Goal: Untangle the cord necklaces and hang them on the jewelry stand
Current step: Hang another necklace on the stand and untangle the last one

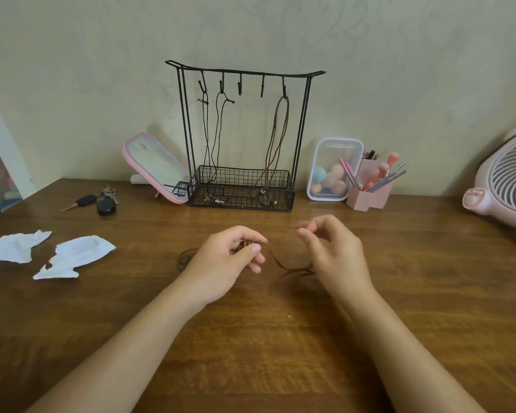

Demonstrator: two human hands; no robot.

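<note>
A black wire jewelry stand (pixel 301 120) with a basket base stands at the back of the wooden table (pixel 251 338). Three cord necklaces hang from its hooks: two dark ones (pixel 212 135) on the left hooks, a brown one (pixel 277 138) on the rightmost hook. In front of it, my left hand (pixel 224 263) is closed on a bunched brown cord necklace (pixel 276 262). The cord runs right across the table to my right hand (pixel 331 251), whose thumb and forefinger pinch together above the cord's far end. A loop of cord (pixel 183 257) shows left of my left hand.
Two pieces of torn white paper (pixel 72 257) lie at the left. Keys (pixel 102 201) sit behind them, next to a pink mirror (pixel 155 165). A clear box of sponges (pixel 332 171) and a pink brush holder (pixel 370 192) stand right of the stand. A pink fan (pixel 507 186) is at far right.
</note>
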